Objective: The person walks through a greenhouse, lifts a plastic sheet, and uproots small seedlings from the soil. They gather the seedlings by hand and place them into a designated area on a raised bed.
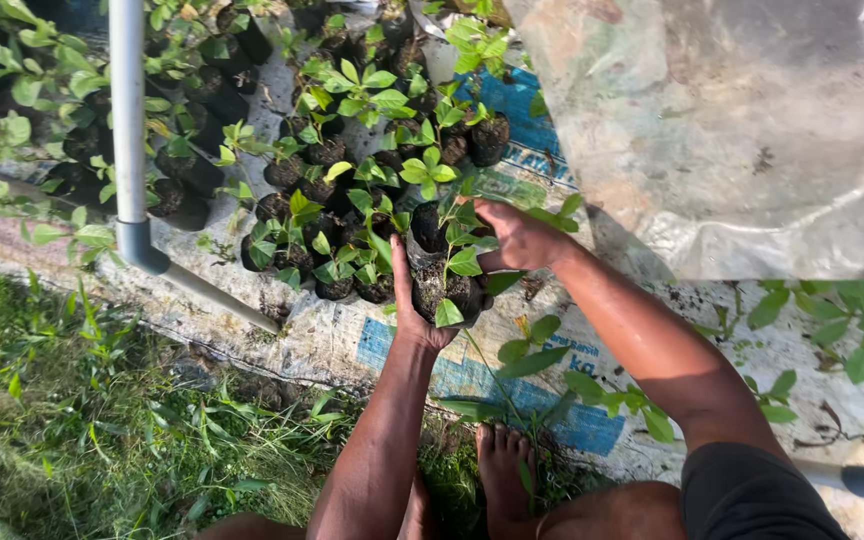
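Upright, seedling bag (442, 285), left hand (412, 310), right hand (517, 238) cupping

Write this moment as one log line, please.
left hand: holds seedling bag | right hand: holds same bag | beside: bagged seedlings on sheet

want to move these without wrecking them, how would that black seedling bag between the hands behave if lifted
The seedling bag looks soft-walled, so it probably sags unless cupped, as the left hand and right hand do. Packed with soil, it is likely heavy for its size. Its thin leafy stem would probably bend or snap easily.
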